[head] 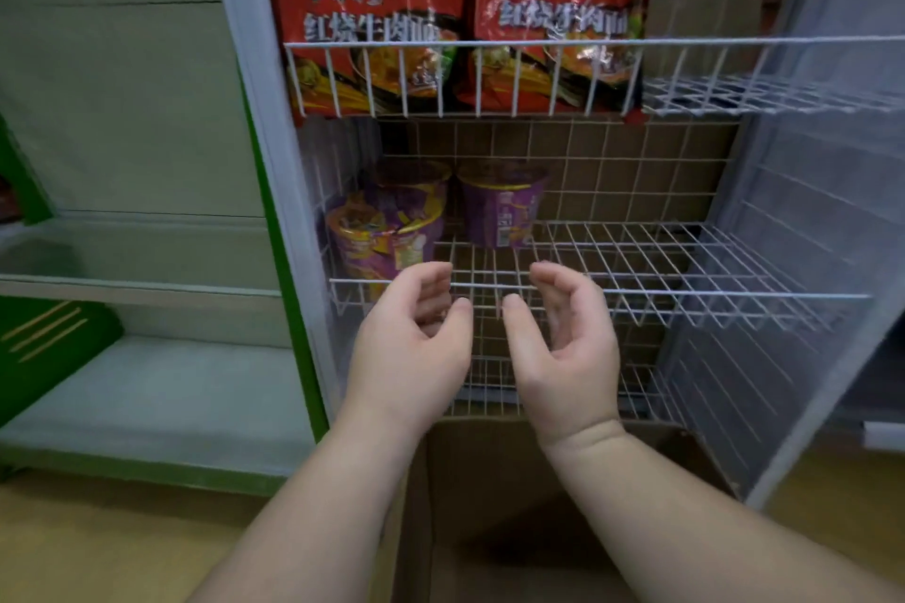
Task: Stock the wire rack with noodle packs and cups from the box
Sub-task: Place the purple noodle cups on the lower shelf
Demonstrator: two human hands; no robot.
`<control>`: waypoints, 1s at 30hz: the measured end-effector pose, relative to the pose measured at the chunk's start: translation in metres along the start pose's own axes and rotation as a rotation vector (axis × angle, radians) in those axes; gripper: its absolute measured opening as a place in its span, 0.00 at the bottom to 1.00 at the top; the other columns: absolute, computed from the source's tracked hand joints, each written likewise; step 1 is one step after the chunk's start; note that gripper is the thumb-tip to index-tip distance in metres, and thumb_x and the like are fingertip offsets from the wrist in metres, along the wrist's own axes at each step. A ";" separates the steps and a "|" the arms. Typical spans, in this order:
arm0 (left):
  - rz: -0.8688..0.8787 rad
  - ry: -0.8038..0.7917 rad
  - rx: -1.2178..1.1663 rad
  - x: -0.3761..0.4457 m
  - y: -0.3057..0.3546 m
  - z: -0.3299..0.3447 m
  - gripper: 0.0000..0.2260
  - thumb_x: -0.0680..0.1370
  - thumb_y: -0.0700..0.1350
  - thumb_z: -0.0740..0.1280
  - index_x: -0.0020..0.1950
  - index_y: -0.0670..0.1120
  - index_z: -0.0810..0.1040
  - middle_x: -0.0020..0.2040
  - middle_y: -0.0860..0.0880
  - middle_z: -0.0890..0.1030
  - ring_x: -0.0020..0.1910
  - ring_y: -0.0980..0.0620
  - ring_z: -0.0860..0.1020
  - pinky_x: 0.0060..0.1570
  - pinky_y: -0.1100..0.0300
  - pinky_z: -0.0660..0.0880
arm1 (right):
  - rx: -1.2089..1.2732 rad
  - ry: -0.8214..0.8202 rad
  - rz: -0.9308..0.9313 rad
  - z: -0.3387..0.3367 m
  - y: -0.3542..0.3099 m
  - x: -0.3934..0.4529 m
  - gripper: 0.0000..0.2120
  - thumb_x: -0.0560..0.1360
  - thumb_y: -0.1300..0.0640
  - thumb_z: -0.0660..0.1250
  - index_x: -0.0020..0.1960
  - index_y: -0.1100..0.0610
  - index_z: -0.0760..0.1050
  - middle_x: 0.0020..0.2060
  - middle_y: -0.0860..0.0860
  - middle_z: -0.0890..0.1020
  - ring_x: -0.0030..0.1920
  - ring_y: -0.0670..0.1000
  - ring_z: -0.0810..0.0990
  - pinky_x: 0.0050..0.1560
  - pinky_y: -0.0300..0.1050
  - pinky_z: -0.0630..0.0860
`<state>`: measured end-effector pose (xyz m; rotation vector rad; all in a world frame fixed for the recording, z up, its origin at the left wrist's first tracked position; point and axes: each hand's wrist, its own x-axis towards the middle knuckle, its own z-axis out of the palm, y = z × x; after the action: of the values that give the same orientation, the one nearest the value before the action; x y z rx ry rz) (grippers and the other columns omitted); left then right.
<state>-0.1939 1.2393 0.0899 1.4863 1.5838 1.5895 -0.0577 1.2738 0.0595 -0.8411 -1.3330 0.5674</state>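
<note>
Head view shows the left hand (409, 348) and right hand (568, 348) facing each other with fingers loosely curved, holding nothing, just before the wire rack (636, 294). Purple noodle cups (387, 230) stand on its middle shelf, red noodle packs (372, 25) above, the box (489, 504) below the wrists.

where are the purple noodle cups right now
In the head view, the purple noodle cups sit at the left end of the lower white wire shelf, below the red noodle packs and just beyond the empty left hand.
</note>
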 end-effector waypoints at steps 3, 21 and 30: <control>0.011 -0.090 0.012 -0.016 0.004 0.017 0.16 0.81 0.48 0.73 0.67 0.62 0.78 0.59 0.65 0.81 0.59 0.70 0.79 0.57 0.68 0.78 | 0.003 -0.002 0.019 -0.020 0.000 -0.012 0.19 0.77 0.56 0.73 0.67 0.51 0.75 0.65 0.49 0.79 0.69 0.49 0.77 0.70 0.52 0.75; -0.194 -0.588 0.136 -0.123 -0.065 0.128 0.29 0.82 0.44 0.71 0.80 0.62 0.67 0.77 0.58 0.71 0.75 0.57 0.70 0.66 0.60 0.72 | -0.392 -0.084 0.607 -0.155 0.048 -0.125 0.26 0.76 0.46 0.73 0.72 0.42 0.69 0.68 0.41 0.67 0.56 0.32 0.70 0.44 0.19 0.66; -0.457 -0.718 0.232 -0.173 -0.129 0.163 0.30 0.82 0.51 0.69 0.82 0.58 0.64 0.80 0.49 0.69 0.77 0.49 0.71 0.74 0.51 0.71 | -0.596 -0.145 1.039 -0.166 0.081 -0.169 0.33 0.76 0.41 0.66 0.78 0.47 0.62 0.75 0.51 0.63 0.70 0.56 0.72 0.67 0.52 0.73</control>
<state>-0.0420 1.1879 -0.1278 1.4344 1.5328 0.5387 0.0842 1.1572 -0.1106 -2.0512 -1.1267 1.0545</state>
